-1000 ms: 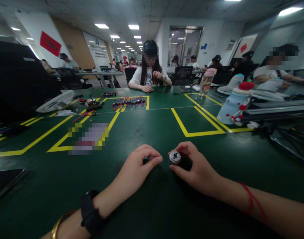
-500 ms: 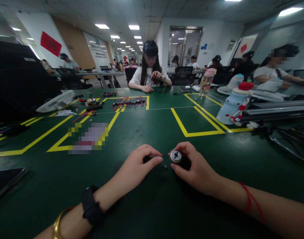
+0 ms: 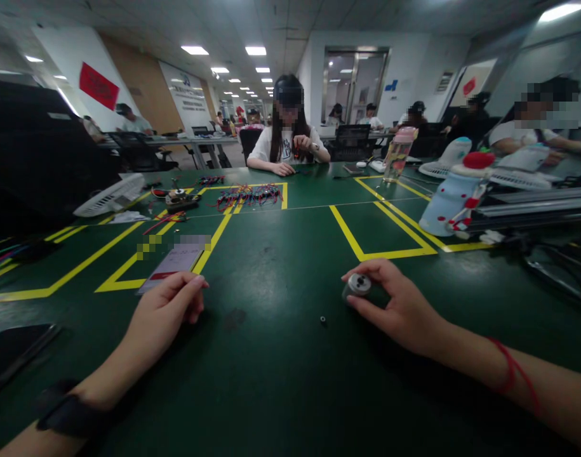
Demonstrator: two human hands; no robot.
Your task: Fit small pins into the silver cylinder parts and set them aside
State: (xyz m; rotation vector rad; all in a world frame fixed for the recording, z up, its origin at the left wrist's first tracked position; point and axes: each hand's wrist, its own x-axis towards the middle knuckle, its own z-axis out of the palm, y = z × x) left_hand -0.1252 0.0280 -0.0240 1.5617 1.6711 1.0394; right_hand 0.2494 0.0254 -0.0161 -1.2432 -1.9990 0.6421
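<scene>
Around a small metal cylinder (image 3: 357, 285) with holes in its top face, the thumb and fingers of my right hand (image 3: 399, 303) are closed; the cylinder stands on the green table. A tiny dark ring-like part (image 3: 322, 320) lies apart from both hands, left of the cylinder. My left hand (image 3: 169, 308) is over the table at the left, its fingers curled and the thumb against the index finger, with nothing visible in it. It is nearest to a phone (image 3: 178, 259) with a lit screen, whose near edge it partly covers.
Bundles of coloured wires (image 3: 249, 197) lie farther back on the green table (image 3: 271, 374), which is marked with yellow tape. At right stand a pale blue bottle (image 3: 445, 200) and metal rails (image 3: 528, 214). A dark flat device (image 3: 16, 352) lies near left. A co-worker (image 3: 287, 143) sits opposite.
My left hand has moved away from the tiny part, leftward to the phone, and its fingers have curled in. My right hand and the cylinder have shifted right and slightly away from me.
</scene>
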